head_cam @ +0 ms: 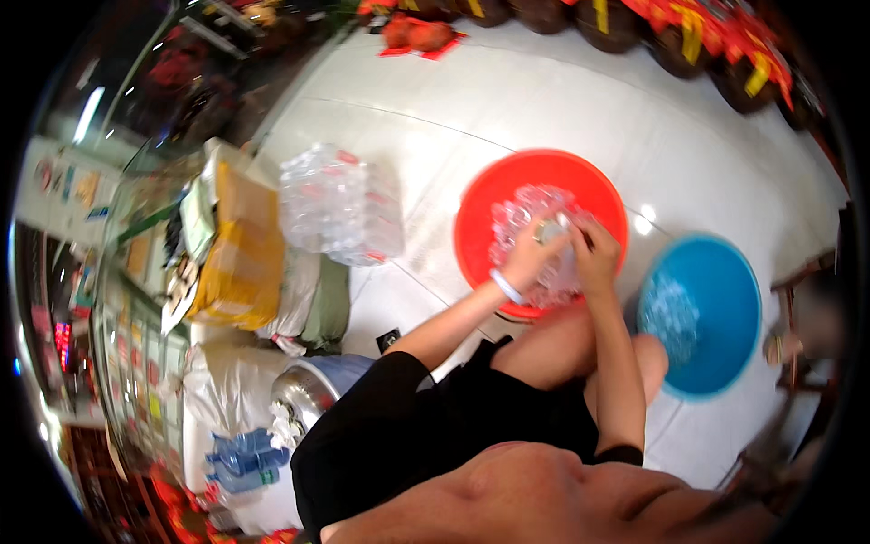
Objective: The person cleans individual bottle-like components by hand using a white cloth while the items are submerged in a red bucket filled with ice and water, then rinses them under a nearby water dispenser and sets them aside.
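My left hand (529, 255), with a white band at the wrist, is over the red plastic basin (472, 262). Its fingers are around a small clear-and-whitish object (556, 230), too blurred to name. Close beside it, my right hand (597, 253) has bent fingers that meet the object's edge. Whether they grip anything cannot be told. Under both hands, many clear pieces (506, 221) lie in the red basin, tinted pink by it. More clear pieces (669, 309) sit along the near-left side of the blue plastic basin (724, 319), right of my knee.
Left of the red basin stands a shrink-wrapped pack of clear bottles (333, 204). A taped yellow carton (238, 251) rests beside the glass display case (136, 381). A metal bowl (306, 391) and blue plastic bottles (245, 455) are at lower left. Dark jars (608, 27) with red covers line the back.
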A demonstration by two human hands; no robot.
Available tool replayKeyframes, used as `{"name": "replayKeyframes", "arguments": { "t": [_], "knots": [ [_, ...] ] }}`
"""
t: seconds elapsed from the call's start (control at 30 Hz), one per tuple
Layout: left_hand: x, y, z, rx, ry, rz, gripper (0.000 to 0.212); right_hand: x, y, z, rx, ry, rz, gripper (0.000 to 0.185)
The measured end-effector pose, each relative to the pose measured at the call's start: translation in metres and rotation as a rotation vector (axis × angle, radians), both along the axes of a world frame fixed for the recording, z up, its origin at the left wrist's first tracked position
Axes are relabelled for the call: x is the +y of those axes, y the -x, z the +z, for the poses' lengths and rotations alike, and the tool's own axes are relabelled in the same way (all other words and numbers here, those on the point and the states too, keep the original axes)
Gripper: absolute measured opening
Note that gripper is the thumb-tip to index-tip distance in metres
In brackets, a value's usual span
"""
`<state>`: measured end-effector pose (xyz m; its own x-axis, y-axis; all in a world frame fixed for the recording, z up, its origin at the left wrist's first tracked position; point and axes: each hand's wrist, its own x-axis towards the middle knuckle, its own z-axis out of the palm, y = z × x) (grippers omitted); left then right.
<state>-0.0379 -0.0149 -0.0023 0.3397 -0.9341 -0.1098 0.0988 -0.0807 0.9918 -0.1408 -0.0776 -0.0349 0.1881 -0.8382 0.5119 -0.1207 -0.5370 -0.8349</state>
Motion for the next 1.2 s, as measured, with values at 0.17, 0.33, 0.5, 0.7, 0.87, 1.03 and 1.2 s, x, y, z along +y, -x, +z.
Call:
{"name": "replayKeyframes", "arguments": {
  "t": [0.17, 0.33, 0.5, 0.7, 0.87, 1.03, 1.2],
  "knots": [
    [0.002, -0.055, -0.024, 0.955, 0.093, -0.375, 0.044, -0.008, -0.003, 0.010, -0.134, -0.162, -0.029, 0.008],
    [0.007, -0.043, -0.018, 1.173, 0.145, -0.453, 0.053, -0.009, 0.007, 0.013, -0.254, -0.233, -0.053, 0.009],
    [0.012, -0.040, -0.017, 1.098, 0.151, -0.403, 0.053, -0.005, 0.004, 0.012, -0.177, -0.203, -0.028, 0.008],
    [0.015, -0.039, -0.013, 0.800, 0.226, -0.399, 0.058, -0.004, 0.003, 0.012, -0.126, -0.156, -0.010, 0.007],
    [0.017, -0.034, 0.006, 0.790, 0.196, -0.372, 0.059, -0.006, 0.004, 0.007, -0.074, -0.155, -0.015, 0.008],
    [0.024, -0.035, 0.019, 0.776, 0.168, -0.246, 0.056, -0.005, 0.002, 0.008, -0.094, -0.153, -0.003, 0.008],
    [0.036, -0.036, 0.015, -0.012, 0.360, -0.012, 0.059, -0.002, 0.000, 0.008, -0.069, -0.137, 0.007, 0.008]
  ]
}}
